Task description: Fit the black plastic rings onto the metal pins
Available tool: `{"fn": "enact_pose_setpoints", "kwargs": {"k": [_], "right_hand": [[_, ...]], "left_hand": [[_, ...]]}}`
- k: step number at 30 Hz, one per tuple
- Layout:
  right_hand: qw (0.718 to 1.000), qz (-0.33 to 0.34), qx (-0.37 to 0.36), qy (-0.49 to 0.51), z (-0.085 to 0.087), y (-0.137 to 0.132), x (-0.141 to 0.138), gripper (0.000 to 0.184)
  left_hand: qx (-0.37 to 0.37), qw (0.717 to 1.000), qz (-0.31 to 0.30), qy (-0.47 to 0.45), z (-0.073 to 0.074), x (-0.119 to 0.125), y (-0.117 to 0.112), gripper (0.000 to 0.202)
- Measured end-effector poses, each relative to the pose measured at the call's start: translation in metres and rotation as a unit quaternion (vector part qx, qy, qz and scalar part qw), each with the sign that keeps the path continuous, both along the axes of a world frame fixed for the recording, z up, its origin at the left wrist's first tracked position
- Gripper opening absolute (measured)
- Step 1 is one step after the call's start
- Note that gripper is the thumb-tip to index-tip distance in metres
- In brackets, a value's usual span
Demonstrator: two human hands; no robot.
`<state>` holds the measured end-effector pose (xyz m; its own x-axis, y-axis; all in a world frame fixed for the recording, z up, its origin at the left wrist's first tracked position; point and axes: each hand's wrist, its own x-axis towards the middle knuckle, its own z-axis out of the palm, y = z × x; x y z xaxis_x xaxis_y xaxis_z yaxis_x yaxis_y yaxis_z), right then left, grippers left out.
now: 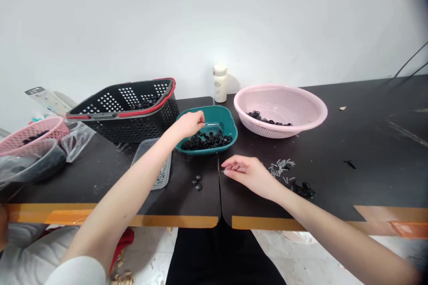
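My left hand (191, 124) is over the teal basin (230, 118), its fingers pinched together; what they hold, if anything, is hidden. Small black parts (207, 140) are heaped in the basin's near side. Just in front of the basin, above the dark table, my right hand (242, 170) has its fingers curled in. A tiny pale tip shows at its fingertips, too small to name. To its right lie loose silvery pins (280, 168) and a cluster of black parts (303, 189). Several round black pieces (198, 182) rest on the table between my arms.
A clear tray (168, 173) of small metal pieces lies partly under my left forearm. Behind stand a black basket (140, 121) with red trim, a cream bottle (220, 83) and a pink colander (310, 118) holding black parts. At left are a pink basket (60, 130) and a person's sleeve.
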<state>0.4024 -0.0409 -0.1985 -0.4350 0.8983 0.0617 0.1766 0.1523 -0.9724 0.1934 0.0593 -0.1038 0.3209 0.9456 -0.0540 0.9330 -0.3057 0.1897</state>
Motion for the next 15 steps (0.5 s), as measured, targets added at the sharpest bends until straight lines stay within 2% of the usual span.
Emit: {"fn": "enact_pose_setpoints", "kwargs": {"k": [2,3,5,7,9,12,15], "right_hand": [[0.998,-0.048,-0.01,0.046,0.005,0.001,0.004,0.021],[0.995,-0.074,-0.014,0.069,0.009,0.002,0.005,0.024],[0.987,-0.118,-0.017,0.108,0.015,0.001,0.008,0.027],[0.982,-0.131,-0.009,0.132,0.02,-0.001,0.01,0.028],[0.986,-0.099,0.006,0.131,0.023,-0.006,0.009,0.026],[0.997,-0.022,0.027,0.067,0.023,-0.014,0.005,0.018],[0.999,0.017,0.044,-0.004,0.019,-0.019,0.0,0.015]], "left_hand": [[0.035,0.998,-0.006,-0.057,0.008,0.0,-0.033,0.018],[0.052,0.994,-0.011,-0.101,0.008,0.002,-0.052,0.018],[0.069,0.949,-0.037,-0.305,-0.003,0.005,-0.092,0.011],[0.043,0.911,-0.051,-0.406,-0.026,0.009,-0.124,0.01],[0.031,0.891,-0.019,-0.453,-0.054,0.013,-0.146,0.014],[0.063,0.874,0.028,-0.481,-0.091,0.016,-0.16,0.016],[0.088,0.869,0.041,-0.486,-0.112,0.018,-0.163,0.02]]}}
